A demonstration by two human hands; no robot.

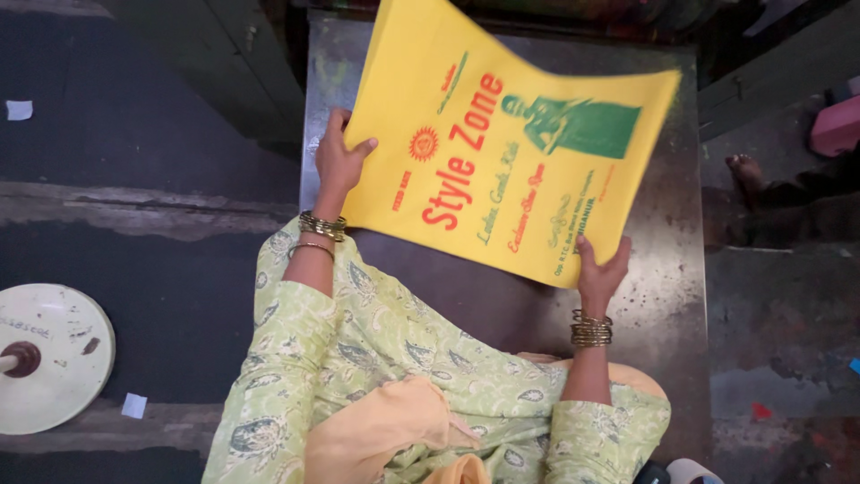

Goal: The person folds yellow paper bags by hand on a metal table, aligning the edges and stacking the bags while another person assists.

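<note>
A large yellow bag (502,152) with red and green print is held flat above a dark metal table (667,269). My left hand (339,159) grips its left edge, thumb on top of the sheet. My right hand (600,273) pinches the near right corner. Both wrists carry gold bangles. My sleeves are light green with a leaf pattern, and an orange cloth hangs over my front. The bag's far right corner is blurred and slightly lifted.
A round white disc (54,354) with a dark knob lies on the dark floor at the left. Another person's bare foot (745,168) and a pink object (838,125) are at the right. Small paper scraps (134,405) dot the floor.
</note>
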